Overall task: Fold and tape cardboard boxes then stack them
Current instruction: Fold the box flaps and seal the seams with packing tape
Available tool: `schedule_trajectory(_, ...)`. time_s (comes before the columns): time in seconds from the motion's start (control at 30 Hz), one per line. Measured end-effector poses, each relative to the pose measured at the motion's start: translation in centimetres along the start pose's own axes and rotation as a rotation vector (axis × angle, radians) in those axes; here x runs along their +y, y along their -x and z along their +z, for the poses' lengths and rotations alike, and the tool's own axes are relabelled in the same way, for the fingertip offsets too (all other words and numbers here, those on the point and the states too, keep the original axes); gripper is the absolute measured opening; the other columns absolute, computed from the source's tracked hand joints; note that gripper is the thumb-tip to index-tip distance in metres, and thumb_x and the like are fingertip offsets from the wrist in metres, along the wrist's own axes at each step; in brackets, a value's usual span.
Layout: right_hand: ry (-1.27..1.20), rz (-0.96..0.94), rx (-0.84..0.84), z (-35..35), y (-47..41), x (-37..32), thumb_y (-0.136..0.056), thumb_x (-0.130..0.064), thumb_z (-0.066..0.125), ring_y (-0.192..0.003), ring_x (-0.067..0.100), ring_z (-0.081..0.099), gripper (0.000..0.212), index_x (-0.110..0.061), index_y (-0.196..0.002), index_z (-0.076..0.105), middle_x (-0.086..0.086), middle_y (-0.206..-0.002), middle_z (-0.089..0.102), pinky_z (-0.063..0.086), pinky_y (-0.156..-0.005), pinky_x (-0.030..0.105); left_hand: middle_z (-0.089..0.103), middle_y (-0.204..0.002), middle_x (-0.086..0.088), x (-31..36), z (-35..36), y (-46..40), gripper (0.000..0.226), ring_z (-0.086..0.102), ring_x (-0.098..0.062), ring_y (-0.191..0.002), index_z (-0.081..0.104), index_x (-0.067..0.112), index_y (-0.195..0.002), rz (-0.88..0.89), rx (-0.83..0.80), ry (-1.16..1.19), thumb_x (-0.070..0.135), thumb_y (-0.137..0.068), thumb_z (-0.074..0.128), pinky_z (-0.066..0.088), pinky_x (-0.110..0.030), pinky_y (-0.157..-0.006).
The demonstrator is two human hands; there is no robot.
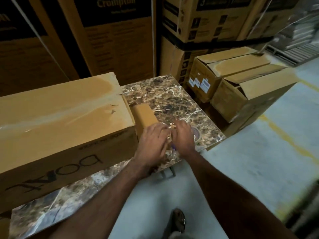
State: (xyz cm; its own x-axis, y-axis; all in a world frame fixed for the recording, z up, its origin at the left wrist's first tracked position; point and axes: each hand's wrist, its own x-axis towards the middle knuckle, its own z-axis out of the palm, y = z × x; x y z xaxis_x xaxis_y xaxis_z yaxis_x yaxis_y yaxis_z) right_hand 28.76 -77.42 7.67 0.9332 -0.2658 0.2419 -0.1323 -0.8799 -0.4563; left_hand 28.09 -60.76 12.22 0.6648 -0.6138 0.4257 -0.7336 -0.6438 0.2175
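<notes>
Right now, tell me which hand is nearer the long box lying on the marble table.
Left. The left hand sits right beside the long box at its open end flap; the right hand is farther out, over the marble table.

1. Box: tan cardboard, paler streaks across the top, dark lettering on the side.
2. Table: dark brown marble pattern with white and cream veins.
3. Floor: pale grey-blue with a worn yellow line.
4. Small boxes: tan, one with white labels.
5. Tall cartons: brown with black printed panels.
</notes>
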Motion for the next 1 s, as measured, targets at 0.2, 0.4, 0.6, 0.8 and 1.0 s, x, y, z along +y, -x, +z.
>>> schedule_trajectory(0.2,0.363,0.160,-0.330,-0.2,0.1,8.6,-0.095,-0.037,0.059,-0.130,0.027,0.043,0.040,-0.021,-0.131,0.055,0.005,-0.138,0.055,0.035,-0.102,0.045,0.062,-0.123,-0.006,3.1,7.6,-4.2,0.034,0.053,-0.029,-0.111,0.058,0.019,-0.125,-0.190,-0.387,0.094,0.028,-0.094,0.046,0.040,-0.040,-0.092)
schedule_trajectory(0.4,0.408,0.134,-0.369,1.0,0.9,10.5,-0.096,-0.026,0.059,-0.110,0.021,0.057,0.023,-0.026,-0.118,0.062,-0.003,-0.115,0.068,0.030,-0.086,0.035,0.060,-0.130,-0.007,2.6,10.8,-5.6,0.036,0.055,-0.028,-0.118,0.056,0.018,-0.132,-0.429,-0.462,0.236,0.022,-0.097,0.050,0.043,-0.035,-0.094)
schedule_trajectory(0.6,-0.159,-0.026,-0.250,-1.1,-3.9,7.4,-0.097,-0.025,0.044,-0.111,0.031,0.059,0.037,-0.012,-0.127,0.063,0.009,-0.115,0.069,0.037,-0.099,0.047,0.053,-0.139,-0.014,0.9,5.9,-11.8,0.050,0.050,-0.026,-0.127,0.050,0.008,-0.142,-0.630,-0.235,0.503,0.020,-0.094,0.061,0.042,-0.032,-0.103)
schedule_trajectory(0.8,-0.446,-0.155,-0.256,-4.6,-8.2,1.1,-0.090,-0.042,0.042,-0.103,0.026,0.058,0.040,-0.017,-0.115,0.062,0.003,-0.106,0.066,0.044,-0.093,0.053,0.070,-0.097,-0.003,-3.0,-1.4,-14.8,0.015,0.064,-0.017,-0.087,0.074,0.013,-0.102,-0.580,-0.064,0.412,0.023,-0.092,0.069,0.055,-0.041,-0.080)
schedule_trajectory(1.0,-0.493,-0.279,-0.194,-6.4,-9.8,-3.6,-0.093,-0.038,0.045,-0.098,0.027,0.058,0.036,-0.014,-0.113,0.061,0.004,-0.102,0.064,0.043,-0.090,0.049,0.066,-0.097,-0.005,-5.4,-6.0,-14.9,0.011,0.060,-0.020,-0.089,0.071,0.011,-0.099,-0.476,0.070,0.265,0.016,-0.095,0.062,0.052,-0.045,-0.079)
